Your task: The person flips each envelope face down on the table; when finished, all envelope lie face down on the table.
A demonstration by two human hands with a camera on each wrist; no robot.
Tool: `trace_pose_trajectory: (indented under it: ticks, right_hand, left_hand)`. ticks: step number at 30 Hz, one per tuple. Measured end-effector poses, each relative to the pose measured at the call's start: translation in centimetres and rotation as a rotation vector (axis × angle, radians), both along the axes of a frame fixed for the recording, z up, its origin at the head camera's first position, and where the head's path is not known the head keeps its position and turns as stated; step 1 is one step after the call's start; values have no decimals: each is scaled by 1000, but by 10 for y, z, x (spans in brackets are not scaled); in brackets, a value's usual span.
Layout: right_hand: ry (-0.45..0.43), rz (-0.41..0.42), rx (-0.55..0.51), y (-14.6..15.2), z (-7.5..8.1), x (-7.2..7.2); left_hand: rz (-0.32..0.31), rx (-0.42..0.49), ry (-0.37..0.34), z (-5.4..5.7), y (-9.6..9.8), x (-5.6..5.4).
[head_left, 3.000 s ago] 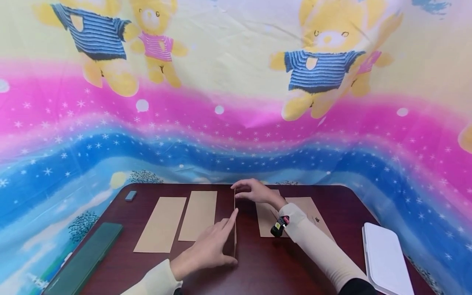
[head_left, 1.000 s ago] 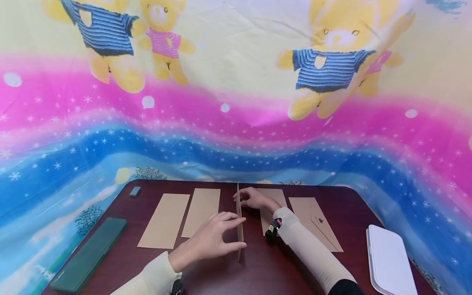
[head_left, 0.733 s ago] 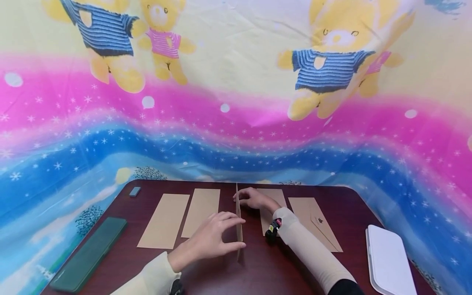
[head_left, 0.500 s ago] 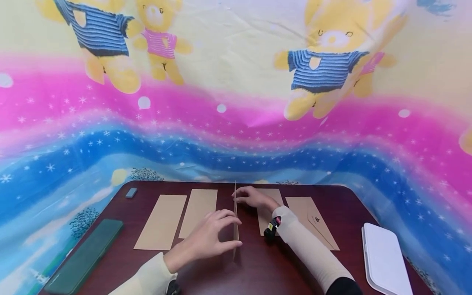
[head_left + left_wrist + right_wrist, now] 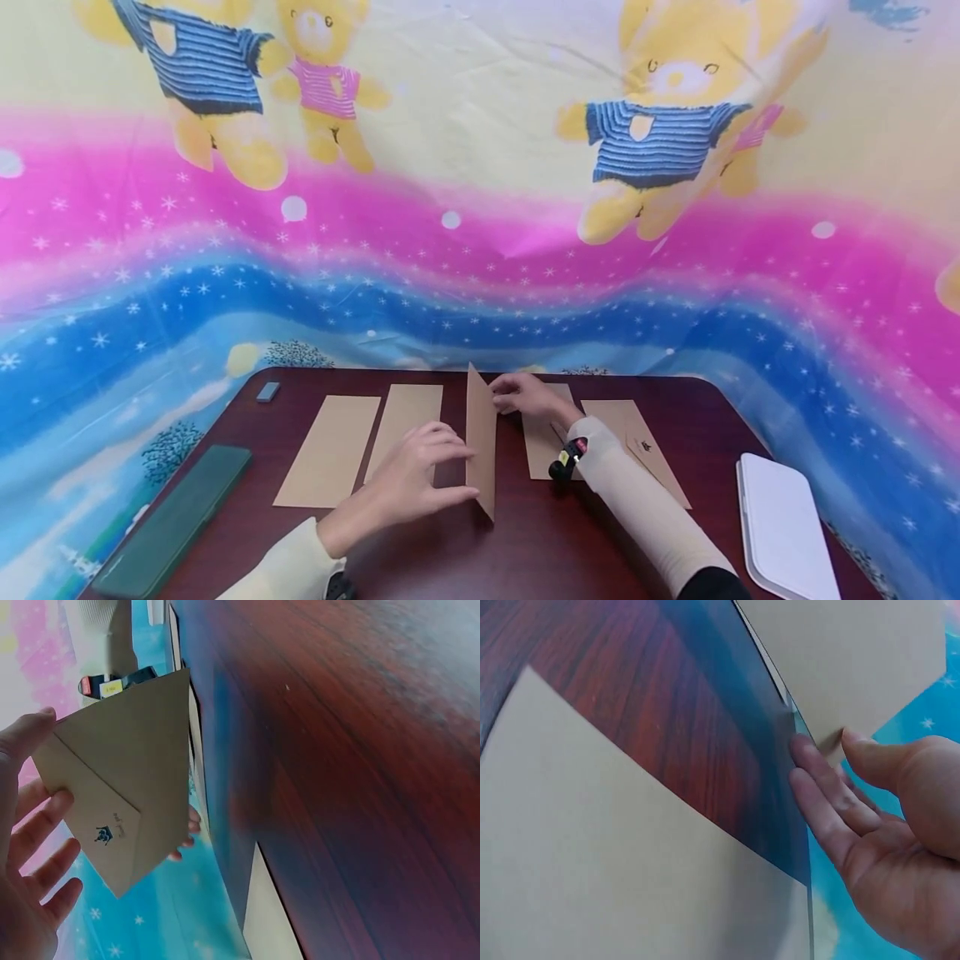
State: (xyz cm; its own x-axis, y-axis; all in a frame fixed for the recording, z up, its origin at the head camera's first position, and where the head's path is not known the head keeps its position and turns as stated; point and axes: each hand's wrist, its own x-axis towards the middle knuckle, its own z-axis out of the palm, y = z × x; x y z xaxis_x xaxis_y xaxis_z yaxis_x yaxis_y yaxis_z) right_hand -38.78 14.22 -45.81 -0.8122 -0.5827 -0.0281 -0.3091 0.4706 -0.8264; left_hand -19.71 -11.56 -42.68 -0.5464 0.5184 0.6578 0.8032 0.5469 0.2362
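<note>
A brown paper envelope (image 5: pixel 482 437) stands on edge over the middle of the table, its flap with a small dark print facing my left hand in the left wrist view. My right hand (image 5: pixel 534 397) pinches its far end between thumb and fingers, seen closely in the right wrist view on the envelope's plain side (image 5: pixel 862 660). On the near left, my left hand (image 5: pixel 411 475) has its fingers spread and loosely extended beside the flap side. The left thumb (image 5: pixel 30 731) lies at the envelope's corner; whether it presses there I cannot tell.
Two plain brown envelopes (image 5: pixel 330 450) lie flat on the left, two more (image 5: pixel 618 425) on the right, partly under the right arm. A green case (image 5: pixel 176 521) sits at the left edge, a white case (image 5: pixel 787 525) at the right. A small blue-grey block (image 5: pixel 267 392) lies far left.
The upright envelope has turned from nearly edge-on, so its right side now shows. My right hand has shifted slightly right; my left hand has drawn back a little to the left.
</note>
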Motion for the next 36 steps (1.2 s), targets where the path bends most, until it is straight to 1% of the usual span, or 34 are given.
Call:
trace_pose_trajectory:
  ticks: [5, 10, 16, 20, 23, 26, 30, 33, 36]
  right_hand:
    - [38, -60, 0, 8, 2, 0]
    - [72, -105, 35, 18, 4, -3]
    - [79, -155, 19, 23, 10, -6]
    - [68, -175, -12, 21, 16, -6]
    - [88, -193, -10, 18, 18, -5]
    - [140, -199, 28, 13, 17, -6]
    - [237, -147, 106, 5, 11, -8]
    - [306, -116, 177, -3, 5, -8]
    - [358, -112, 268, -10, 0, -7]
  left_hand:
    - [32, -19, -11, -3, -9, 1]
    - [65, -56, -40, -8, -14, 0]
    - [95, -112, -74, -14, -16, -3]
    - [108, -158, -127, -17, -16, -6]
    - [128, -204, -183, -18, -15, -10]
    - [151, -251, -233, -19, -14, -15]
    - [176, -309, -271, -23, -15, -26]
    - [194, -341, -284, -28, -16, -33]
    - [206, -363, -299, -34, -15, -38]
